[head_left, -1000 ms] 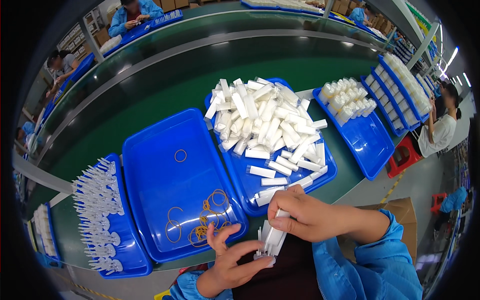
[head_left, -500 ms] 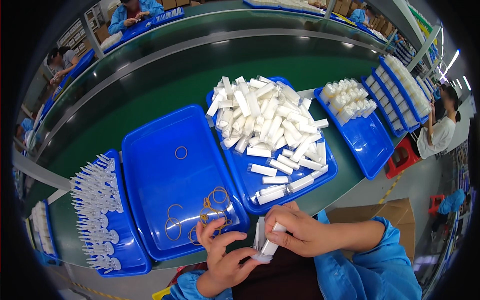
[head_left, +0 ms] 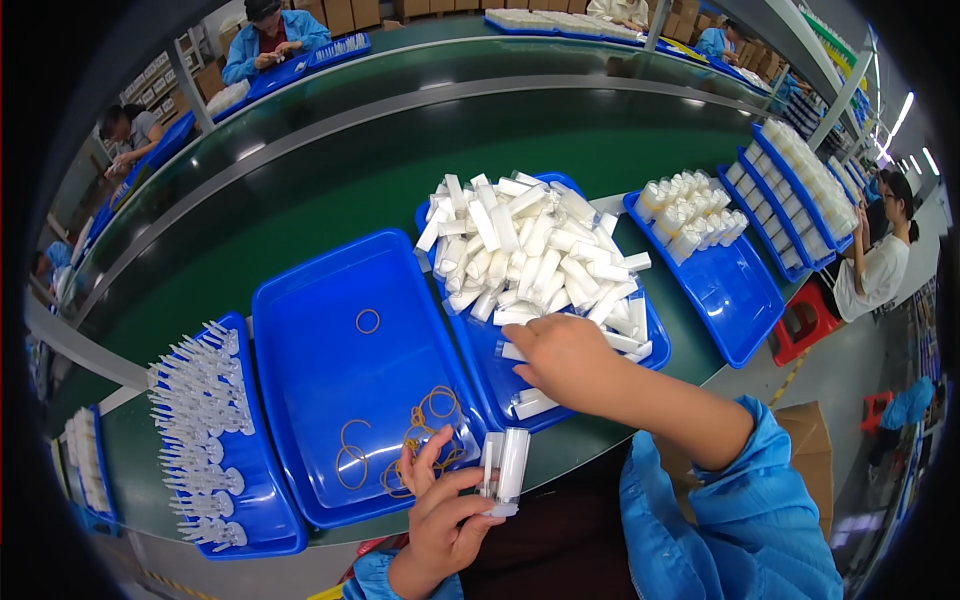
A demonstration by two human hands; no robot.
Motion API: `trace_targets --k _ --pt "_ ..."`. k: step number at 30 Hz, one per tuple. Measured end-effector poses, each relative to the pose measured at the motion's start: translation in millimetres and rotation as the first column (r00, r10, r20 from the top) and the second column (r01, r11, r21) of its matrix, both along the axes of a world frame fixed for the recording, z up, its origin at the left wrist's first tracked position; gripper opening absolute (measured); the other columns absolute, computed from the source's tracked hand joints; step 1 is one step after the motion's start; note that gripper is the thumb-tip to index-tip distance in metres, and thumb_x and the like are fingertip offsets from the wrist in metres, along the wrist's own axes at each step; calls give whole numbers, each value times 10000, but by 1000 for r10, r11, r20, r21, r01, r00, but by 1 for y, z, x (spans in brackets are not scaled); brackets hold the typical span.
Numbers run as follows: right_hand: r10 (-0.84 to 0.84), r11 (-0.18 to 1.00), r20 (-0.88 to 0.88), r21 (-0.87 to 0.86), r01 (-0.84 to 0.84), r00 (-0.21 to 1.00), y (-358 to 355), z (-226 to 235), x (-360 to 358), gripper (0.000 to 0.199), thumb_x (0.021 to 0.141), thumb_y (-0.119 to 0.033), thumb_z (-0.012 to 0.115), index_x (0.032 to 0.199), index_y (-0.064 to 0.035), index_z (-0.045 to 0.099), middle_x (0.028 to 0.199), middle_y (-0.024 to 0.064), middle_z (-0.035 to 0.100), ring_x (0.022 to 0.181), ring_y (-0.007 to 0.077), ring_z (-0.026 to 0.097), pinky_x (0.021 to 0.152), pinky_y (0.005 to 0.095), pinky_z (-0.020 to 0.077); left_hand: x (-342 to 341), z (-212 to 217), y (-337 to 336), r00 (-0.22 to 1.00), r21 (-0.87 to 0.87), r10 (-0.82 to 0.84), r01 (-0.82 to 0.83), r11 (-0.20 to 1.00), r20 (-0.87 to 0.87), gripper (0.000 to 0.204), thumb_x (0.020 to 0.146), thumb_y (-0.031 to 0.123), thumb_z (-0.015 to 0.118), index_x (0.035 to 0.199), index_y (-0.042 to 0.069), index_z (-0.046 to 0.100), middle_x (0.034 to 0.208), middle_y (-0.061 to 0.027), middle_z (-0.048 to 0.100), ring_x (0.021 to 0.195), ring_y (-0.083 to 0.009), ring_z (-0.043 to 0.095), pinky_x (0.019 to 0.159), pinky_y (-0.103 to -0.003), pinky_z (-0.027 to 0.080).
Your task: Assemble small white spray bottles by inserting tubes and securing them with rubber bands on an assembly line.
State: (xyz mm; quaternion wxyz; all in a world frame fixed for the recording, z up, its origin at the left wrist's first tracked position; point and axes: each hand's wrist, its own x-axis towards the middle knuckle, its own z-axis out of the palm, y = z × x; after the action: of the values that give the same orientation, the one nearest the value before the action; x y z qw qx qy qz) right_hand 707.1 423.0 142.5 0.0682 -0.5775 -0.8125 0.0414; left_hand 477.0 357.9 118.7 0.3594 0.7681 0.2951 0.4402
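Note:
My left hand (head_left: 445,515) is closed around a few white oblong packs (head_left: 512,470) with clear plastic ends, held upright near the tray's front edge. A translucent piece shows at their lower end. My right hand (head_left: 565,360) reaches over the blue tray (head_left: 480,375) heaped with similar white packs (head_left: 530,235). Its index finger and thumb are apart, on either side of one pack in the front of the pile; contact is hard to make out. Beside my left hand, several tan rubber bands (head_left: 410,440) lie in another blue tray (head_left: 350,290).
At the left, a blue tray (head_left: 262,500) holds rows of clear spiked plastic pieces (head_left: 205,430). On the right stand a tray of banded white bundles (head_left: 690,215) and stacked full trays (head_left: 790,200). A green conveyor belt (head_left: 330,170) runs behind. Other people work across it and at right.
My right hand has left the packs in my left hand and moved up and forward to the pile. My left hand keeps its hold, the packs now more upright.

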Motion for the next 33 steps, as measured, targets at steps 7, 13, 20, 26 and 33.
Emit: trace_targets --k 7,13,20,26,33 --pt "-49 996 -65 71 54 997 7 4 -12 368 729 -95 624 1072 -24 511 784 121 590 646 240 614 526 347 487 -6 8 -4 975 199 148 -113 973 -169 197 662 318 750 774 171 682 803 39 655 1186 -376 449 1058 -538 5" --pt "-401 887 -907 -419 -192 127 -10 12 -18 333 797 -54 627 1072 -50 439 788 19 536 661 84 549 546 227 434 1 10 -4 964 224 147 -96 970 -221 195 660 323 743 812 209 701 813 77 655 1162 -345 456 1053 -541 -1" --pt "-491 829 -869 -446 -337 -60 -24 19 -24 372 815 -7 610 1144 -38 438 863 4 515 741 37 508 610 181 414 5 6 -6 981 209 100 -64 976 -166 157 664 302 734 813 268 698 851 100 648 1109 -313 470 1056 -528 8" --pt "-588 738 -807 -507 -446 -53 -30 27 -22 522 844 -27 577 1329 -44 385 877 4 526 797 62 531 679 207 443 3 6 -7 981 218 93 -55 974 -171 147 654 283 744 790 269 691 858 100 645 1111 -316 469 1053 -535 8" --pt "-78 942 -837 -240 -236 541 -30 35 -2 371 895 -125 549 1264 -100 513 737 -10 567 670 61 520 627 215 439 1 10 -6 970 248 86 -28 968 -227 179 605 271 759 771 244 697 813 73 650 1094 -349 477 1065 -540 42"
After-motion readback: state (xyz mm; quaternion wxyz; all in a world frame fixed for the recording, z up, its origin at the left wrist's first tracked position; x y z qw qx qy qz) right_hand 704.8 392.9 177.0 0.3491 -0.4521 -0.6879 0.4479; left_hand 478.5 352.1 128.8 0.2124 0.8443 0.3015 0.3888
